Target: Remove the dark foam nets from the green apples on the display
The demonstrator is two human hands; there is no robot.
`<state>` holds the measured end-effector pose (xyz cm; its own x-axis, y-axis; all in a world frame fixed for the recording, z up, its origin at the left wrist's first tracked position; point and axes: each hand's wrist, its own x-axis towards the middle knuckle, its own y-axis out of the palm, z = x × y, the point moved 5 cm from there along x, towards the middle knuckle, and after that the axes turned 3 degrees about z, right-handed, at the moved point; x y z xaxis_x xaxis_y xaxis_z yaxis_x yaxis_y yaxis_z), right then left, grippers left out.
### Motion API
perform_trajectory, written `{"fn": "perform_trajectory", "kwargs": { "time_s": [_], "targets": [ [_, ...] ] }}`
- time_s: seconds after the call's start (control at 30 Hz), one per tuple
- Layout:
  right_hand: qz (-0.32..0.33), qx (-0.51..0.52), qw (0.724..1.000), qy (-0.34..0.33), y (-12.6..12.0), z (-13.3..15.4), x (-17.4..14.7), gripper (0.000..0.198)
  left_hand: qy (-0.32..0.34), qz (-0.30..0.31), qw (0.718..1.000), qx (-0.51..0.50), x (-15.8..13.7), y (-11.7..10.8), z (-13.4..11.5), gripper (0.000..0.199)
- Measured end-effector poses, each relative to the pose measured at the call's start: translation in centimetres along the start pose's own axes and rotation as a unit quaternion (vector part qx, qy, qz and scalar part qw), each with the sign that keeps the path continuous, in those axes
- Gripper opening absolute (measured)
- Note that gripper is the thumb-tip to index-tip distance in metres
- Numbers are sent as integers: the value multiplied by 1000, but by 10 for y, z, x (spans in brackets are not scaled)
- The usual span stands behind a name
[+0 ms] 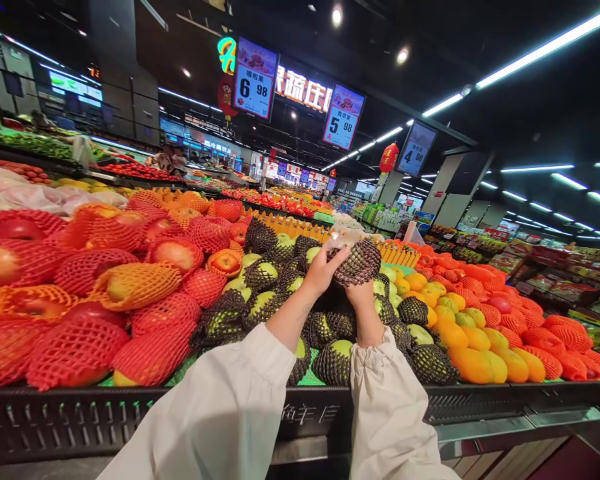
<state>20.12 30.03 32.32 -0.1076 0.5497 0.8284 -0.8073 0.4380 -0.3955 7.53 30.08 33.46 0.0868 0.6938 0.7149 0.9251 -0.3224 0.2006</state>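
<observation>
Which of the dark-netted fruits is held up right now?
The dark-netted fruit between the left hand and right hand; unlike it, the other dark-netted green apples lie piled up, with no hand holding them.

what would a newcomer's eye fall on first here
Probably the dark-netted fruit at the centre, held up between the left hand and right hand above green fruit. Next might come the vivid heap of red-netted fruit at left and the bright orange fruit at right. Above, price signs stand out against the dark ceiling.
</observation>
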Motion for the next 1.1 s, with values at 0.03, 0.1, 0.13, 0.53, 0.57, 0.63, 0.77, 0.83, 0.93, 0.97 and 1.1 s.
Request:
{"fn": "perform_trajectory", "kwargs": {
  "time_s": [0.03,0.1,0.13,0.53,0.57,0.63,0.77,0.83,0.93,0.97,1.1],
  "targets": [
    [1,-13,1000,-8,-1,1,-1,34,-11,19,999,-34,0,3,0,44],
    [-12,-3,1000,-5,-5,2,-1,37,-51,50,993,-91,-1,10,0,48],
    [-20,4,1000,-5,-8,3,-1,38,-72,57,989,-112,-2,12,1,50],
    [-48,169,984,31,-13,33,-1,45,-154,-235,940,-194,-3,-26,5,59],
    [-70,150,986,14,-17,37,-2,40,-152,-243,940,-187,-3,-28,4,58],
    [-118,94,988,-35,-23,45,-3,27,-144,-254,941,-172,-4,-27,2,57],
    [-150,-13,980,-133,-22,49,-6,28,-98,-213,958,-165,-3,-17,-1,56],
    [-132,-34,979,-153,-18,45,-6,39,-71,-191,965,-165,-2,-13,-3,52],
    [-88,-42,986,-134,-12,37,-6,53,-59,-177,972,-141,-2,-12,-3,48],
    [-75,-42,989,-123,-11,36,-5,55,-59,-172,975,-127,-2,-12,-3,46],
    [-47,-30,994,-91,-10,35,-4,60,-53,-130,988,-64,0,-13,2,41]
  ]
}}
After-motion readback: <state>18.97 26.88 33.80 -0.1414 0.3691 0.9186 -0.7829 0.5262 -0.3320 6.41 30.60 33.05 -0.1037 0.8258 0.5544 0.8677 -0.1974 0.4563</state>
